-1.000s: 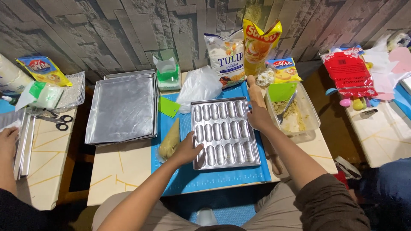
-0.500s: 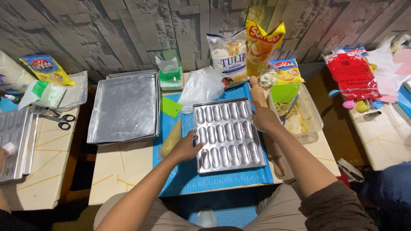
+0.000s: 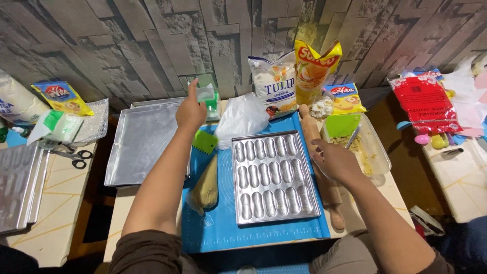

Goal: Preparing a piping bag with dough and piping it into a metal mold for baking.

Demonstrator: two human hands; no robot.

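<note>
Reaching up, left hand [image 3: 190, 110] open and empty, near green plastic scraper [image 3: 204, 141]. Right hand [image 3: 335, 161] loosely curled, holding nothing, just beside ridged metal mold tray [image 3: 274, 177] on smooth blue mat [image 3: 218, 231], over wooden rolling pin [image 3: 336, 213].

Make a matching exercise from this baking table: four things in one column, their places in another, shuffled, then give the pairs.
Things:
1. mould tray
2. rolling pin
3. flat baking sheet
4. scissors

Places:
A. on the side table at far left
B. under the right hand
C. on the blue mat
D. left of the left hand's forearm

Pairs: 1-C, 2-B, 3-D, 4-A
</note>
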